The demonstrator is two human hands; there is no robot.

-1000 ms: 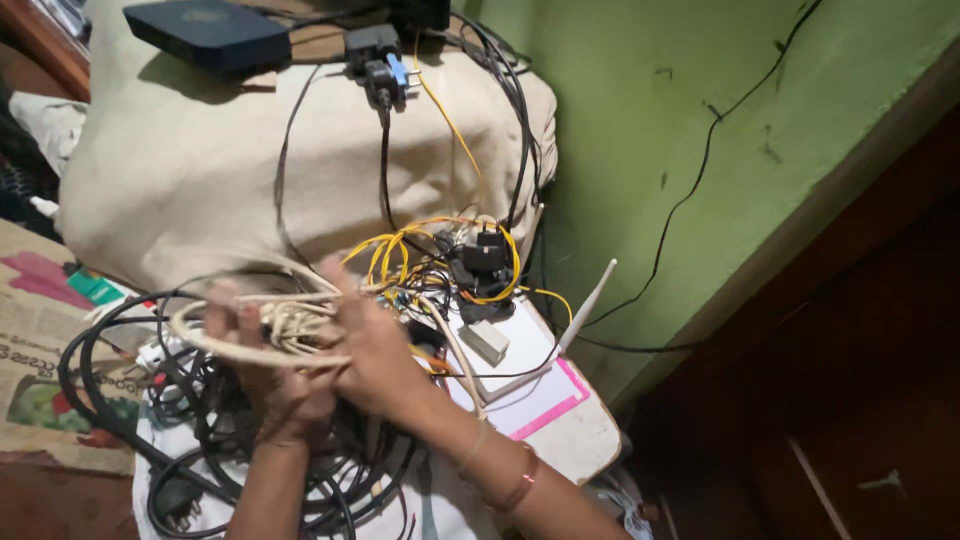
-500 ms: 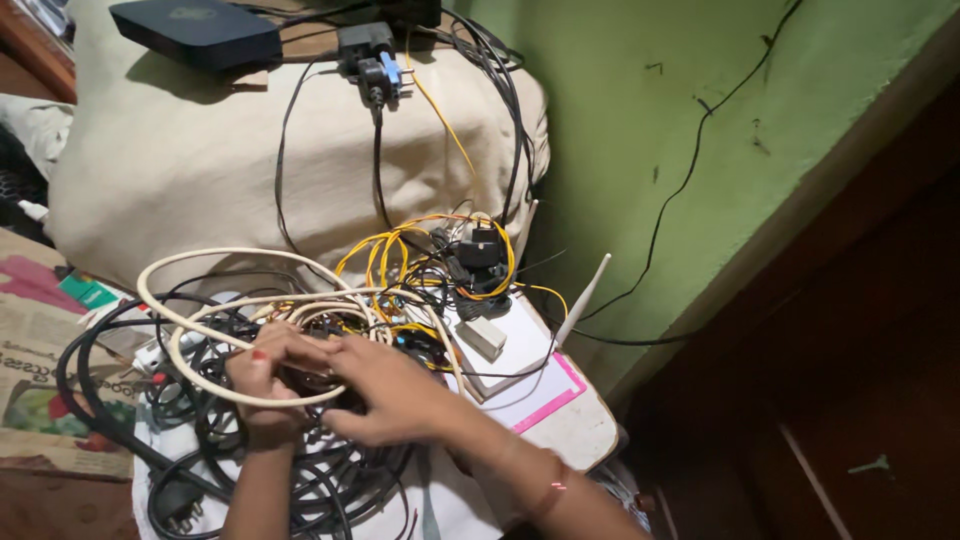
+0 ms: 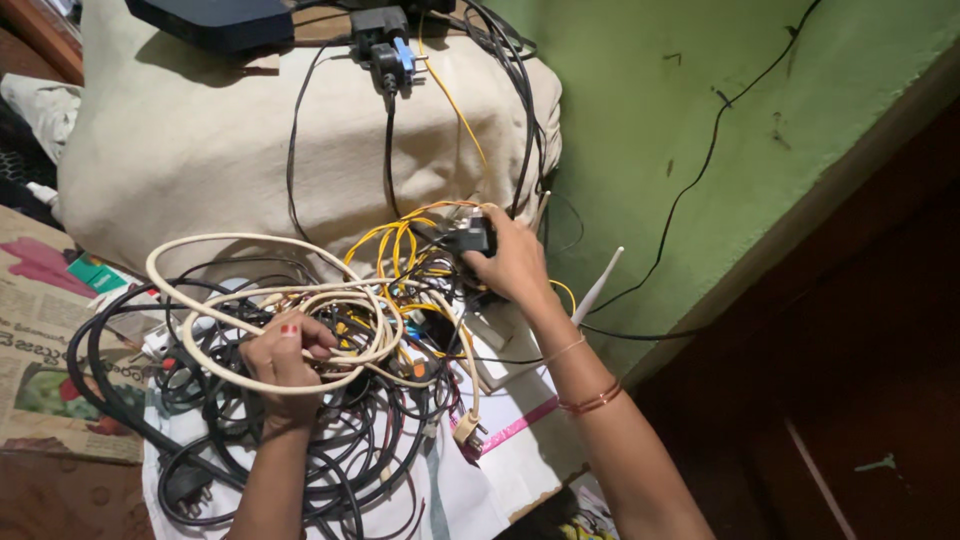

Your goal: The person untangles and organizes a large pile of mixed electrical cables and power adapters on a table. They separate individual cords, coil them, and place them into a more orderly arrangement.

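My left hand [image 3: 285, 355] is closed around several strands of a cream cable coil [image 3: 340, 296] that loops out to the left over a tangle of black cables [image 3: 130, 400]. My right hand [image 3: 515, 265] reaches up and right and grips a small black adapter [image 3: 470, 238] sitting in a knot of thin yellow wires [image 3: 395, 235]. A cream plug [image 3: 468, 430] dangles below the tangle. All of it lies on a white cloth [image 3: 450, 500].
A beige cloth-covered block [image 3: 200, 150] stands behind, with a dark flat box [image 3: 210, 15] and a black plug adapter [image 3: 385, 45] on top. A white antenna [image 3: 598, 285] pokes out by the green wall [image 3: 700, 100]. Newspaper [image 3: 40, 370] lies at left.
My right hand left the cream coil and moved up and right onto the black adapter. My left hand keeps hold of the coil, which has spread wider.
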